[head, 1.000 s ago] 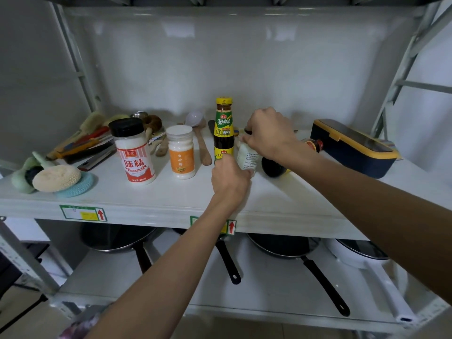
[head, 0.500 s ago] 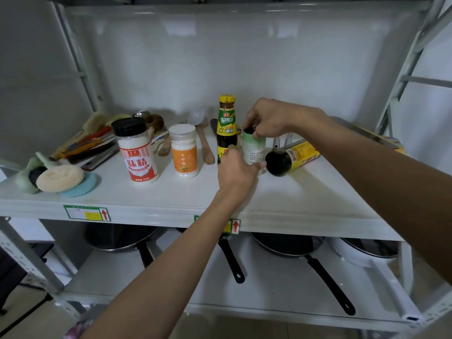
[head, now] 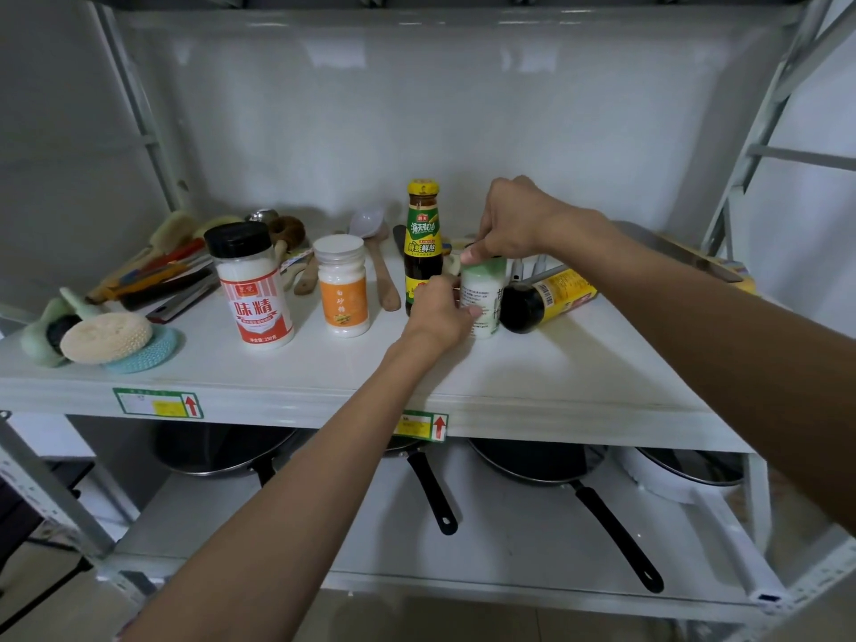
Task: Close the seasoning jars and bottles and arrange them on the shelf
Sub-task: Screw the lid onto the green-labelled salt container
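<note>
Head view shows the left hand holding the small white jar while the right hand pinches its lid, so twist gently.

Both bare forearms stretched forward over the shelf. Left hand curled around the side of a small jar, thumb and fingertips pressed to it. Right hand arched above, fingers pinched down on the jar's top, wrist bent.
</note>
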